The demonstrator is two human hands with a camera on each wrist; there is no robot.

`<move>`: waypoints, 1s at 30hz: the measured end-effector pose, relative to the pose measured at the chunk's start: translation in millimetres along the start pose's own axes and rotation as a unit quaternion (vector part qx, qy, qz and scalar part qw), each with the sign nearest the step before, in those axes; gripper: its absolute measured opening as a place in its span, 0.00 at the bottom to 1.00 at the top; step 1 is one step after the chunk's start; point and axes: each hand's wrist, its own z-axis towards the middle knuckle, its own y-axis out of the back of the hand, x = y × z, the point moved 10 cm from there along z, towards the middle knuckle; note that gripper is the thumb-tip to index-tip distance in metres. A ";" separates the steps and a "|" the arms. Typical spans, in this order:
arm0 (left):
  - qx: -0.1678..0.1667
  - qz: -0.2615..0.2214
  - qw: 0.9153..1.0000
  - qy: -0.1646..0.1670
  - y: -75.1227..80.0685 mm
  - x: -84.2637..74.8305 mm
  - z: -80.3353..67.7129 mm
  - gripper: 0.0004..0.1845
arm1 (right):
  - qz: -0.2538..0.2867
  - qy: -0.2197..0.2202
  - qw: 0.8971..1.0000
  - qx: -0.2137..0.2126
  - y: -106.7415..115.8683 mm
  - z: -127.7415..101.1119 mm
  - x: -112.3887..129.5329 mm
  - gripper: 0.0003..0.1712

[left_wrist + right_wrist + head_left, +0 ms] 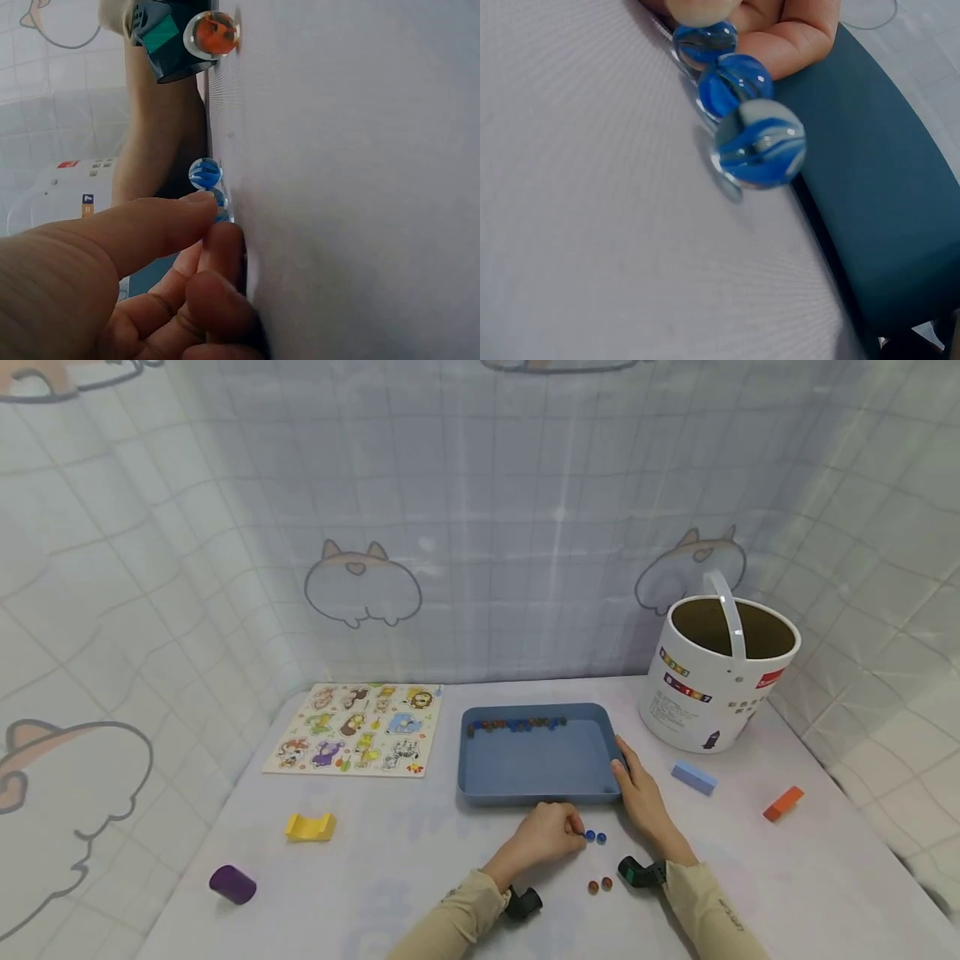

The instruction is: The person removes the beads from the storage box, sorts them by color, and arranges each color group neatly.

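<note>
My left hand [546, 833] is just in front of the blue tray [536, 797], low over the table. Its thumb and forefinger pinch a blue marble [705, 41], the farthest of a short row in the right wrist view. Two more blue swirled marbles [602, 838] lie on the table right beside those fingertips. My right hand [641, 793] holds the tray's right side, thumb at the rim and fingers along the outer wall. Inside the tray, several blue and reddish-brown marbles [517, 725] line the far wall. Two orange-brown marbles [593, 887] lie between my forearms.
A white bucket [675, 702] with an upright handle stands at the back right. Near it lie a light-blue block [694, 777] and an orange block [783, 803]. On the left are an animal puzzle board [360, 731], a yellow curved block [310, 828] and a purple cylinder [233, 884].
</note>
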 end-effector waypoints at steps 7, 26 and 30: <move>0.044 -0.035 0.998 0.025 4.7 1.8 -5.1 0.09 | 0.004 0.001 1.000 -0.004 -1.0 -0.8 -1.4 0.32; -0.076 -0.143 0.983 0.087 100.7 30.5 103.6 0.13 | 0.012 -0.001 1.000 -0.006 -0.1 2.8 -4.4 0.33; -0.103 -0.128 0.980 0.113 99.6 38.3 117.5 0.13 | 0.009 0.002 1.000 -0.007 -1.9 2.2 -3.9 0.32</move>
